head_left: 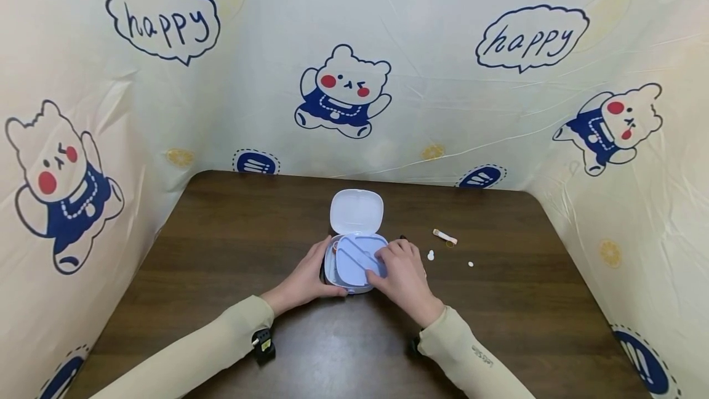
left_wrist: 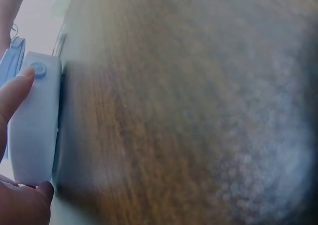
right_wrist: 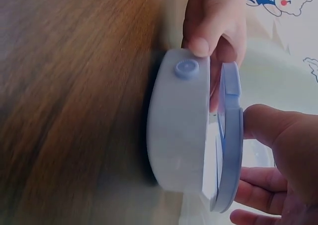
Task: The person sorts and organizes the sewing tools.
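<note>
A small pale plastic box [right_wrist: 176,123] with a round blue button [right_wrist: 187,68] on its front stands on the table, its white lid [head_left: 357,211] tipped back. My left hand [head_left: 303,279] grips the box at its left side, the thumb near the button in the left wrist view. Between the thumb and fingers of my right hand [head_left: 407,273] is a light blue inner tray [head_left: 351,268], tilted just above the box with a gap between them. Something orange [head_left: 334,250] shows at the box's left inside edge; most of the inside is hidden by the tray.
On the brown wooden table [head_left: 249,220], right of the box, lie a small white tube with orange-brown ends [head_left: 445,237], a white piece [head_left: 431,255] and a tiny white disc [head_left: 471,264]. A printed cloth [head_left: 421,109] hangs around the table's back and sides.
</note>
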The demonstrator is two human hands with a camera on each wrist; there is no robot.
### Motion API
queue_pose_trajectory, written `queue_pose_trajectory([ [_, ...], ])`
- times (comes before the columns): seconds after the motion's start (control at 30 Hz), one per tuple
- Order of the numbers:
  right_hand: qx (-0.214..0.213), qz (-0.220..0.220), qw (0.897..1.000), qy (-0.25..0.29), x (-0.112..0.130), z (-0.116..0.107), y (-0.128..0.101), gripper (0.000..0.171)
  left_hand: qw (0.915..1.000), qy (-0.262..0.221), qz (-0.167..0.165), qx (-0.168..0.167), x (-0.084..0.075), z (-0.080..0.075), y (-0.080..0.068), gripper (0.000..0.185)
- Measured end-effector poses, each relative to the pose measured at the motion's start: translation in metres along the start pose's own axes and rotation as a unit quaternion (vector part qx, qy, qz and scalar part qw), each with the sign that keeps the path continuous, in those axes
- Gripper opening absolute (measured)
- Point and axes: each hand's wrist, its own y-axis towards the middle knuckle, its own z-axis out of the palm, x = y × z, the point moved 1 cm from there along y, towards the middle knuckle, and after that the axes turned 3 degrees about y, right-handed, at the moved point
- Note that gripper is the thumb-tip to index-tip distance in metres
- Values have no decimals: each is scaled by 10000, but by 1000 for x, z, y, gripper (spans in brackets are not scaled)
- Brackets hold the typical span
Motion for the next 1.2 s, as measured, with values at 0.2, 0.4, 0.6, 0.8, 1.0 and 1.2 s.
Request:
queue_pose_trajectory([
  [0.2,-71,-54,9999,-61,8,6,3,33,9999,68,53,-53,2,2,0,124],
  [0.4,-114,-7,9998,-141,14,11,4,33,10000,1,44,-42,2,3,-1,124],
  [0.6,-41,119,9995,-290,17,16,4,33,10000,-20,31,-74,0,2,-1,124],
  [0.8,-78,163,9994,-310,18,19,5,34,10000,-8,-14,-29,-2,1,-2,125],
  [1.0,-68,179,9993,-324,19,22,6,34,10000,-25,-92,-19,-3,1,-2,126],
  [1.2,-62,216,9992,-322,19,24,6,33,9999,-39,-142,16,-4,0,-2,126],
])
